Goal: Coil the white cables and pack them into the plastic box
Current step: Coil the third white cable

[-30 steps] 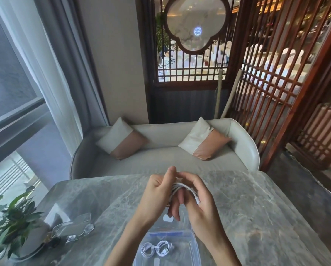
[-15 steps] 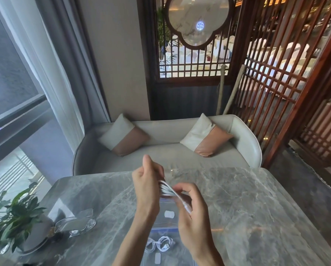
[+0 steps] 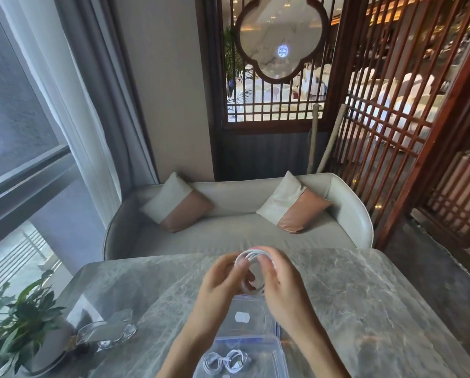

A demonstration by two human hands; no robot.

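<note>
Both of my hands hold a white cable (image 3: 251, 254) wound into a round coil above the marble table (image 3: 364, 309). My left hand (image 3: 223, 285) pinches the coil's left side. Curled round the right side are the fingers of my right hand (image 3: 281, 282). Below the hands lies the clear plastic box (image 3: 272, 350) with its blue-edged lid (image 3: 244, 317) open flat behind it. A second coiled white cable (image 3: 225, 361) lies inside the box. The lower part of the held coil is partly hidden by my fingers.
A potted green plant (image 3: 13, 323) stands at the table's left front corner, with a clear glass dish (image 3: 108, 331) beside it. Beyond the table's far edge is a grey sofa (image 3: 236, 230) with two cushions. A wooden lattice screen (image 3: 392, 105) rises at the right.
The cable was a tight bundle pulled between my hands; now it is a wide round coil held up with both hands, a little farther from me.
</note>
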